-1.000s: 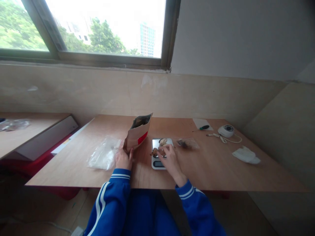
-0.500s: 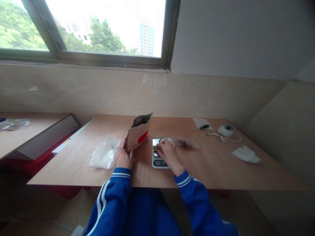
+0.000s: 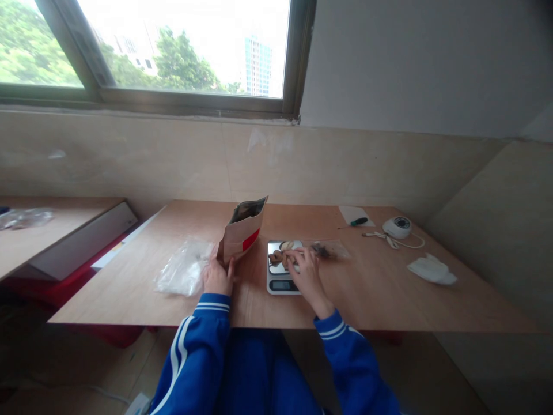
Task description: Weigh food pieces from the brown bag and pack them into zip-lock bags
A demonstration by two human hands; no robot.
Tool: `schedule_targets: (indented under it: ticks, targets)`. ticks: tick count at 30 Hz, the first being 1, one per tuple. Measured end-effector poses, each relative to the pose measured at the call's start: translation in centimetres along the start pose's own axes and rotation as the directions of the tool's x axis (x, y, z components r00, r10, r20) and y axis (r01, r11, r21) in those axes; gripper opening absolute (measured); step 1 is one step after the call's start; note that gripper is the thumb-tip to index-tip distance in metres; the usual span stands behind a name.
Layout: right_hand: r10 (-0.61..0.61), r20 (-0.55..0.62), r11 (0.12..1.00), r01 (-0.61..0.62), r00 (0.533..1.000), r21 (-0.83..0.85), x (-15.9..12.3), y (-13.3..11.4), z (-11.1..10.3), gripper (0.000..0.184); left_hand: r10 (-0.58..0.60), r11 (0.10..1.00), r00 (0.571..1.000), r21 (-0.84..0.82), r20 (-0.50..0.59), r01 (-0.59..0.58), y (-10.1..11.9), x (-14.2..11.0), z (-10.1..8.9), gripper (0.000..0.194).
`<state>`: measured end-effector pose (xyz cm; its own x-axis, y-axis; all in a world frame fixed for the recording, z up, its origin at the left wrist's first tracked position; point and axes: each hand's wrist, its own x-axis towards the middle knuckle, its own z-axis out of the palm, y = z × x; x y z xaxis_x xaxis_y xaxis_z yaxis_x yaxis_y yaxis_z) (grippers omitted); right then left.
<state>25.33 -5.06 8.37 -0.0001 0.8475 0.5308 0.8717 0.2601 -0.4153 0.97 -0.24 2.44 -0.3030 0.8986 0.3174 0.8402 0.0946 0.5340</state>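
A kraft paper pouch (image 3: 237,245) with a red patch stands tilted and open at the top, its inside dark and silvery. My left hand (image 3: 218,278) is closed around its lower near corner. To the right lies a small digital scale (image 3: 272,287) with a shiny plate and a dark display. Several brown, dried-looking pieces (image 3: 277,257) and a paler slice (image 3: 287,246) rest on the plate; their kind is unclear. My right hand (image 3: 305,270) reaches over the plate's right side, thumb and fingers pinched at one brown piece, partly hiding it.
A crumpled clear plastic bag (image 3: 181,271) lies left of the pouch. Beyond my right hand is a clear bag with dark bits (image 3: 330,250). Further right are a screwdriver (image 3: 358,221) on white paper, a white dome camera (image 3: 396,227) with its cable, and a white crumpled bag (image 3: 432,270).
My right hand has shifted right across the scale, uncovering the brown pieces on its plate. My left hand and the pouch have stayed in place.
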Motion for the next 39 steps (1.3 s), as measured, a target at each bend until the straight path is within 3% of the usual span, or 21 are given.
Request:
schedule_targets:
  ticks: [5,13,19,25,28,32,39]
  targets:
    - [-0.019,-0.039,0.997,0.022,0.999,0.073,-0.2,1.3,-1.1,0.027,0.015,1.000,1.000,-0.011,-0.009,-0.015,0.4,-0.1,-0.3,0.061]
    - [-0.070,0.087,0.971,0.088,0.994,-0.224,-1.0,1.3,-0.1,0.029,0.004,1.000,1.000,-0.028,0.002,-0.004,0.6,-0.2,-0.5,0.061]
    - [-0.071,0.112,0.966,0.096,0.991,-0.238,-1.0,1.2,-0.3,0.032,-0.001,1.000,1.000,-0.026,0.006,0.001,1.0,-0.2,-0.9,0.064]
    - [-0.012,-0.051,0.997,0.008,0.999,-0.075,-0.4,1.8,-1.4,0.028,-0.020,0.997,1.000,-0.073,0.006,0.020,0.7,-0.2,-0.6,0.063]
    - [0.025,-0.144,1.000,-0.024,0.989,0.005,-0.4,2.5,-2.4,0.027,-0.011,0.998,0.998,-0.058,-0.057,0.008,0.7,-0.3,-0.4,0.065]
    - [0.107,-0.221,0.992,-0.088,0.969,0.094,-2.4,4.2,-3.8,0.027,0.001,1.000,0.996,0.030,-0.094,0.002,0.9,0.1,-0.2,0.068]
    - [0.245,-0.237,0.967,-0.220,0.940,0.124,-8.6,7.1,-4.6,0.027,0.021,0.978,1.000,0.206,0.016,-0.024,2.0,4.4,-0.3,0.062]
